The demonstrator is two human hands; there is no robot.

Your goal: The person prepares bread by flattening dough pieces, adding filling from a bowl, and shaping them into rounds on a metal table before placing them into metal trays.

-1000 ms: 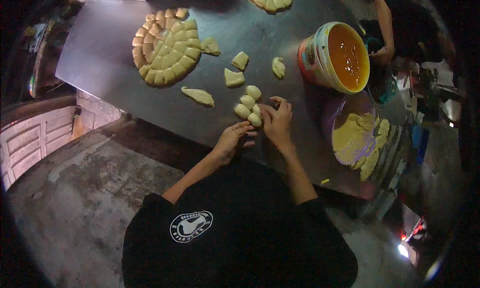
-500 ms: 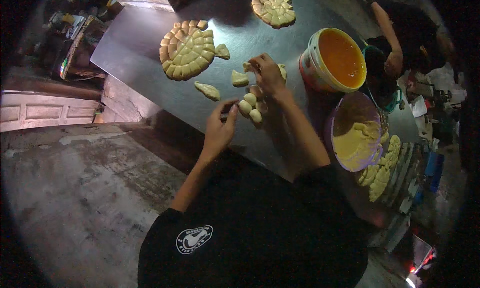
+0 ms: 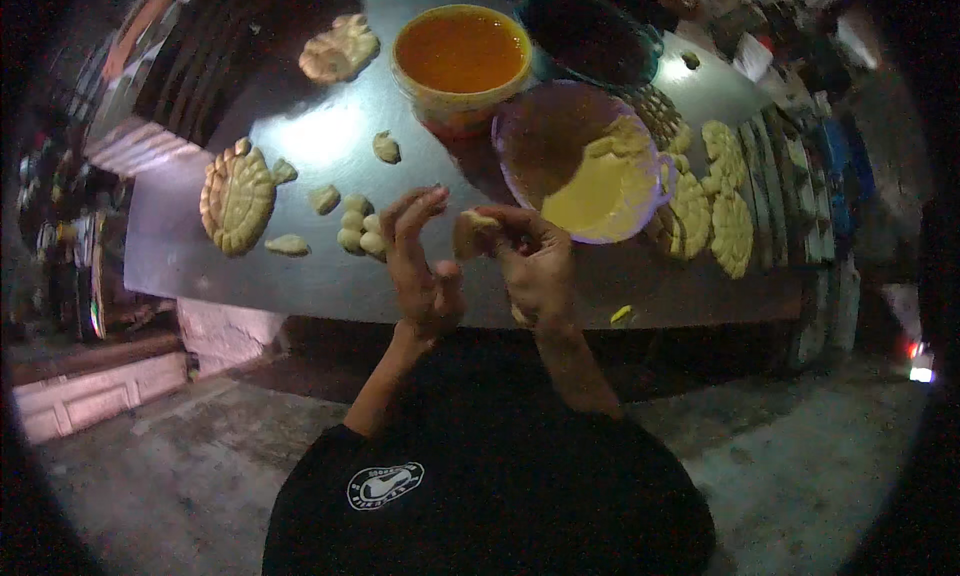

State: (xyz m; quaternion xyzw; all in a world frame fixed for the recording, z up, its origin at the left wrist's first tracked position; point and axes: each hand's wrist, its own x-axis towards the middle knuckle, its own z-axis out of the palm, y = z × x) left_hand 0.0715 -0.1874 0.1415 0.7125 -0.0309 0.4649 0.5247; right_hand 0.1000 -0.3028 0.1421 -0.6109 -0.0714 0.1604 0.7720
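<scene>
"Which hand has the dough?"

"The right hand point(image 3: 540, 266), near the middle of the frame. Its thumb and fingers are closed in a pinch on a small piece of pale yellow dough point(image 3: 484, 220)."

"Where does the piece sit in that grip?"

"Out at the fingertips, on the left side of the hand, pointing toward the other palm. It is shadowed and blurred, so I can't tell its exact shape."

"And the left hand point(image 3: 422, 261)?"

"Just left of it, fingers loosely spread and reaching toward the top of the frame. A narrow gap separates it from the dough."

"What lies close by?"

"A cluster of smooth, round, pale yellow dough balls point(image 3: 349, 239), just left of the left hand, which partly hides it. They sit on the grey, shiny metal worktop point(image 3: 300, 291)."

"Anything beyond those?"

"At far left, a round, pale yellow dough slab scored into segments point(image 3: 237, 201). At upper centre, a pale round bucket of orange liquid point(image 3: 440, 111). Right of centre, behind the right hand, a round purple basin point(image 3: 535, 141) with a soft yellow mass inside."
</scene>
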